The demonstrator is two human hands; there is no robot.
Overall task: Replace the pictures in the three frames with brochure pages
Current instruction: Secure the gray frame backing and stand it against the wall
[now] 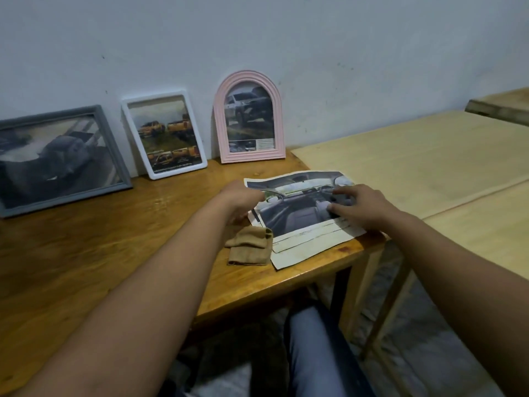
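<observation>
Both bare hands, left hand [239, 200] and right hand [362, 206], are spread apart on the cut car brochure page [300, 219], seemingly tidied up since three frames look filled.

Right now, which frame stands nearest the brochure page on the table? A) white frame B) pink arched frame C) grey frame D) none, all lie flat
B: the pink arched frame stands against the wall just behind the brochure page; the white frame and grey frame lean farther left.
</observation>
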